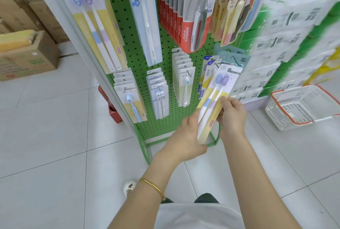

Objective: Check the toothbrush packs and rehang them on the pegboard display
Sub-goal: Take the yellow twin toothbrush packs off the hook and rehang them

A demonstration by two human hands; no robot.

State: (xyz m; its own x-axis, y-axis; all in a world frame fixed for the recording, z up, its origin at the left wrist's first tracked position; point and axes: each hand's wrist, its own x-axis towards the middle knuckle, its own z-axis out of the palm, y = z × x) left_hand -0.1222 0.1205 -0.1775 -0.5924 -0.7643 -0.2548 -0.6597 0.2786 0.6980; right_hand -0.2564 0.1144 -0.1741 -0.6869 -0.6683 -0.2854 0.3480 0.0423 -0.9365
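Green pegboard (132, 32) dotted with black holes; yellow-and-white toothbrush pack (214, 100) holds blue and purple brushes; red-rimmed white basket (276, 107).

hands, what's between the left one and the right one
In the head view, the twin toothbrush pack lies tilted between the left hand and the right hand. Both hands grip its lower half.
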